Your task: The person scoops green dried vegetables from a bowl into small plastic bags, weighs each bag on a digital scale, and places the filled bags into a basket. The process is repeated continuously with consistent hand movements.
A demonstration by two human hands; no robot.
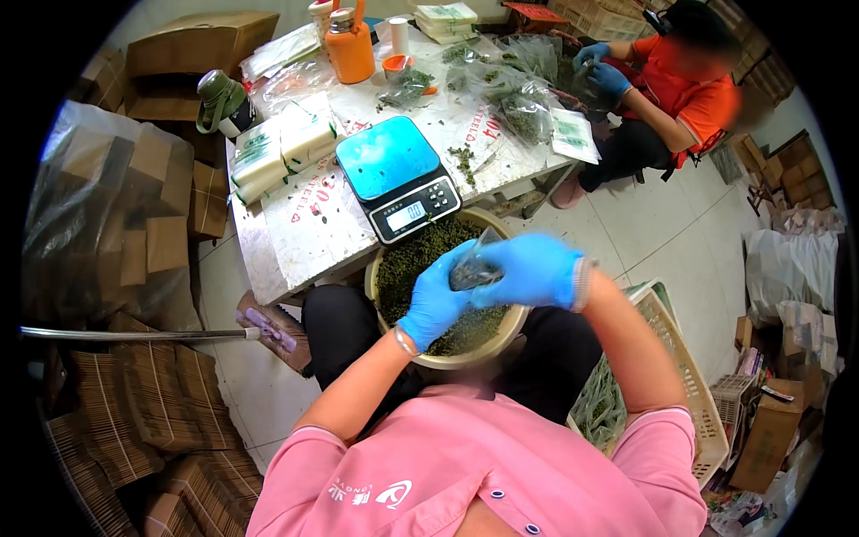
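Both my hands wear blue gloves and meet over a round cream tub [447,362] between my knees. Small dark green granules [407,264], like peppercorns or buds, fill it. A small clear plastic bag [474,271] with dark contents is held between my hands. My left hand [436,300] grips its left side with curled fingers. From the right, my right hand [541,268] closes on the bag's upper part, slightly blurred. Just beyond the tub, a digital scale [389,166] with a blue pan stands at the table edge, its pan bearing only a few specks.
The white table [313,228] carries stacked flat bags [284,143], an orange bottle [349,49], a green flask [224,103] and filled clear bags [523,112]. A co-worker [671,89] in orange sits at the far right. A crate [676,376] stands at my right, cardboard stacks [116,403] at left.
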